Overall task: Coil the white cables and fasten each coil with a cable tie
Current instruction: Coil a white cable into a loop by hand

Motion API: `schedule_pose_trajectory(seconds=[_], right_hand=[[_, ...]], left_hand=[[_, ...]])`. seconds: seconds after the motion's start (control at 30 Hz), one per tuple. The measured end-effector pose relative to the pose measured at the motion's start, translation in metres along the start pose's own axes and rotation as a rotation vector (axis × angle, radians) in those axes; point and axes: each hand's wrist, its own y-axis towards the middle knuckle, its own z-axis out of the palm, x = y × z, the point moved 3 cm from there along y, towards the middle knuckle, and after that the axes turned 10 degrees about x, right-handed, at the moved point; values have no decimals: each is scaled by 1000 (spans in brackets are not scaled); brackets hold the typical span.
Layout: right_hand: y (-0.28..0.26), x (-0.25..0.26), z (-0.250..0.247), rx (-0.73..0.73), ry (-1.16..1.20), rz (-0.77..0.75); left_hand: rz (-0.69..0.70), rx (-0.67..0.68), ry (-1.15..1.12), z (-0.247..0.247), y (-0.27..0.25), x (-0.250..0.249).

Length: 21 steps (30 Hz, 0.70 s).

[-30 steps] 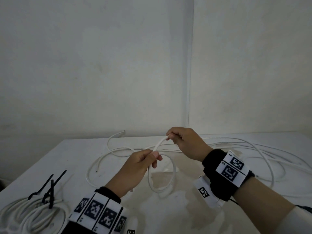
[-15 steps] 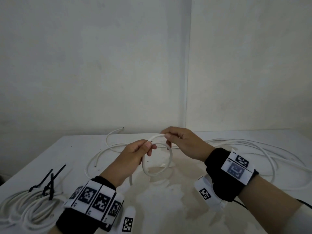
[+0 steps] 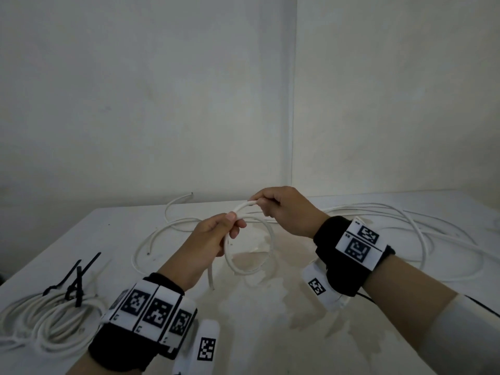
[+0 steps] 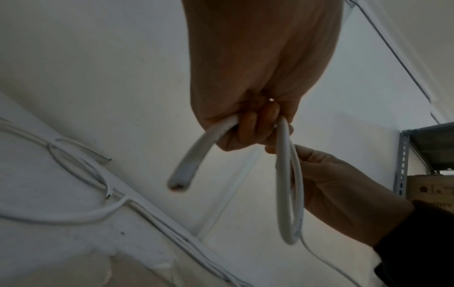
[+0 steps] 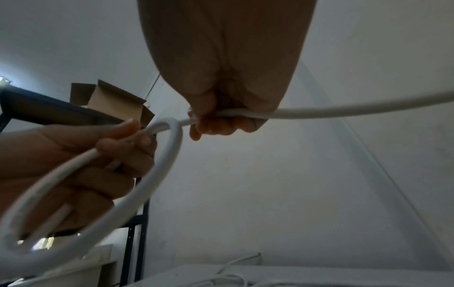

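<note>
A white cable (image 3: pixel 247 269) hangs in a small loop above the white table (image 3: pixel 270 334). My left hand (image 3: pixel 216 234) grips the top of that loop (image 4: pixel 287 184), and the cable's short free end (image 4: pixel 186 169) sticks out below the fist. My right hand (image 3: pixel 281 209) grips the same cable (image 5: pixel 319 111) a little to the right and higher, close to my left hand (image 5: pixel 105 155). From there the cable trails off right across the table (image 3: pixel 422 239). A finished white coil (image 3: pixel 51 323) with black cable ties (image 3: pixel 77 282) lies at the front left.
Another loose white cable (image 3: pixel 173 226) lies curved on the table behind my hands, one end (image 3: pixel 186 196) raised near the wall. White walls meet in a corner behind the table. A metal shelf (image 4: pixel 403 165) and a cardboard box (image 5: pixel 110 97) show in the wrist views.
Both hands have lifted a little and drawn closer together, and the hanging loop of cable has become smaller and rounder.
</note>
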Motion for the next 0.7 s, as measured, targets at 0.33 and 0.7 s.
schedule_pose_trajectory(seconds=[0.33, 0.7], right_hand=[[0, 5, 4, 50, -8, 27], [-8, 6, 16, 162, 233, 31]], left_hand=[[9, -16, -10, -16, -7, -2], [59, -114, 37, -11, -3, 2]])
